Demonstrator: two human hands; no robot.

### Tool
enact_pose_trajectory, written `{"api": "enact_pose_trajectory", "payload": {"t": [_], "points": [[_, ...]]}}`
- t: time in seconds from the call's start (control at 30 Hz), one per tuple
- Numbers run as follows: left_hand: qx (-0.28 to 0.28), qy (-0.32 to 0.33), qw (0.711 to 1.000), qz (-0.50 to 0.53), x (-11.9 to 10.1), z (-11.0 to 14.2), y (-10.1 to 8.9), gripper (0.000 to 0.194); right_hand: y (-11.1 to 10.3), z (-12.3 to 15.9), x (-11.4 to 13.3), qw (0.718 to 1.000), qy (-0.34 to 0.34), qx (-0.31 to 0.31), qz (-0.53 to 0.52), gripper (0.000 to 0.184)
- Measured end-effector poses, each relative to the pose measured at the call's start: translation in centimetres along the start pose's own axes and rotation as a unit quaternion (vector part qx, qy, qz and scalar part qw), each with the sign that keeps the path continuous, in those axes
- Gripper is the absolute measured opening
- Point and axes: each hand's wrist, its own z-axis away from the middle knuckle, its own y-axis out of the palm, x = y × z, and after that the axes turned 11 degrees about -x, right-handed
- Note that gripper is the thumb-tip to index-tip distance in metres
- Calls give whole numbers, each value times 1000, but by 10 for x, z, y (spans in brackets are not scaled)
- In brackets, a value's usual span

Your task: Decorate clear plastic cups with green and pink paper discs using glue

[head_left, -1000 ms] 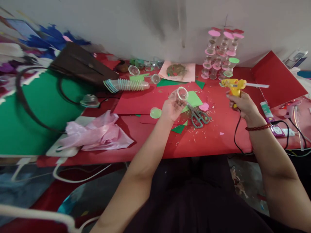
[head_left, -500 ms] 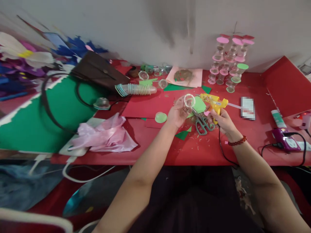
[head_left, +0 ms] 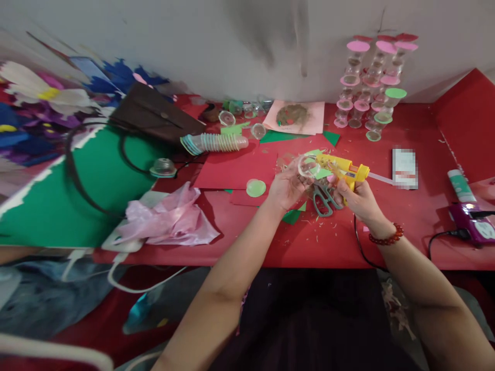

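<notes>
My left hand (head_left: pixel 288 186) holds a small clear plastic cup (head_left: pixel 308 167) by its side, with the round rim facing up toward me. In my right hand (head_left: pixel 358 198) is a yellow hot glue gun (head_left: pixel 344 169), a white glue stick poking out of its back. Its nozzle is right at the rim of the cup; I cannot tell whether the two touch. Grey-handled scissors (head_left: pixel 324 200) lie beneath my hands, partly hidden by them. A pale green paper disc (head_left: pixel 256 188) rests on red paper just left of my left hand.
A row of nested plastic cups (head_left: pixel 214 143) lies behind to the left, near a brown bag (head_left: pixel 150 113). Joined cups with pink discs (head_left: pixel 358 82) stand against the wall. Pink cloth (head_left: pixel 170 216) is at left; a purple device (head_left: pixel 474 224) sits far right. The glue gun's cord crosses the front edge.
My right hand has brought the glue gun leftward from the right side up to the cup. The cup in my left hand has tilted. The view has shifted slightly.
</notes>
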Motion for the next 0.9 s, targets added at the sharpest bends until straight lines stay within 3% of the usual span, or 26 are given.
{"api": "enact_pose_trajectory", "payload": {"t": [0.27,0.57,0.9], "points": [[2,2,1000,-16,4,0,-1,30,5,1,0,1000,-22,-4,13,58],[-8,3,1000,-22,3,2,2,12,3,2,-3,999,-25,11,36,59],[-9,25,999,-29,4,0,1,19,5,2,-2,999,-19,-3,33,49]]}}
